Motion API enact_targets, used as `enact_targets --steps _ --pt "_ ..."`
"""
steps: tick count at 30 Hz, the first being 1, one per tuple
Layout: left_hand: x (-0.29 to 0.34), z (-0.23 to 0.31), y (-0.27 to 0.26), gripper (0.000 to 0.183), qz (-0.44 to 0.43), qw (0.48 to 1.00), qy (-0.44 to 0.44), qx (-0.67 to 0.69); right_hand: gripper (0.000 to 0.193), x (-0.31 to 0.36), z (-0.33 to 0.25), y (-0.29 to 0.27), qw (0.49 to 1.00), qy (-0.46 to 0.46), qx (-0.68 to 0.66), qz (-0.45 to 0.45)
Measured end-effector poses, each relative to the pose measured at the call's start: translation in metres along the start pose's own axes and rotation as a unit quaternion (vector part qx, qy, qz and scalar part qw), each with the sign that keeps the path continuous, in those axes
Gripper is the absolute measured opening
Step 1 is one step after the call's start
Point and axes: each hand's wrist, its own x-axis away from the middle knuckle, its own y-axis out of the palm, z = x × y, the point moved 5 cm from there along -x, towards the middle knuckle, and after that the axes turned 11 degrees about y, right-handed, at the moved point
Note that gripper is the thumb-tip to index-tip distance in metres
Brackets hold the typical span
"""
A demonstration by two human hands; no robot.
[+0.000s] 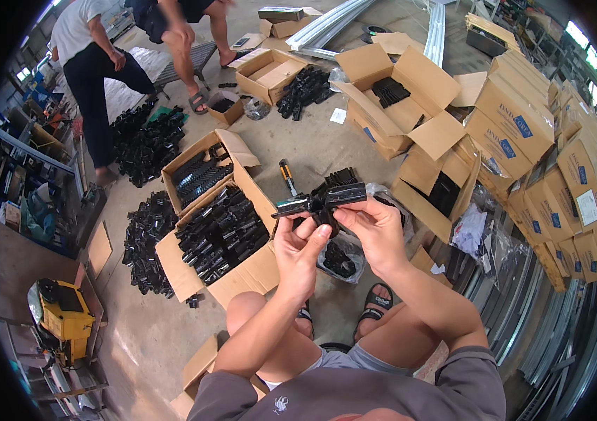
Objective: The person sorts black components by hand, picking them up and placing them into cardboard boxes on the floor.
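Observation:
Both hands are raised in front of me around a glossy black, jointed-looking part (321,201) with an arm sticking out to each side; its exact kind I cannot tell. My left hand (300,254) pinches its left side between thumb and fingers. On the other side, my right hand (377,231) is closed on the right arm and the middle. Just beyond it lies a tool with an orange-and-black handle (286,175). Below the hands sits a clear plastic bag (356,266) of small black pieces. An open carton (249,279) packed with black parts (218,235) stands left of my hands.
Heaps of black parts (148,242) lie left of the carton. More open cartons (376,116) stand ahead and right, before stacked closed boxes (516,119). Metal profiles (558,351) line the right floor. A yellow machine (67,319) is at left. Two people (95,63) are at the far left.

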Motion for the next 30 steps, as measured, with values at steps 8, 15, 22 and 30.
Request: enact_targets --steps 8,15,22,30 --pt "0.002 -0.007 0.001 0.04 -0.01 0.999 -0.001 -0.035 0.013 0.003 0.011 -0.014 0.996 -0.05 0.071 0.032" --pt "0.007 -0.012 0.001 0.04 -0.003 0.999 -0.001 -0.032 0.014 0.009 0.015 -0.015 0.999 -0.009 -0.01 0.042" --pt "0.01 -0.011 0.004 0.041 -0.002 0.999 -0.013 -0.034 0.013 0.012 0.02 -0.015 0.998 0.015 -0.042 0.037" --pt "0.011 -0.013 0.001 0.041 0.003 0.999 -0.027 -0.046 0.014 0.013 0.02 -0.017 0.999 0.008 -0.02 0.038"
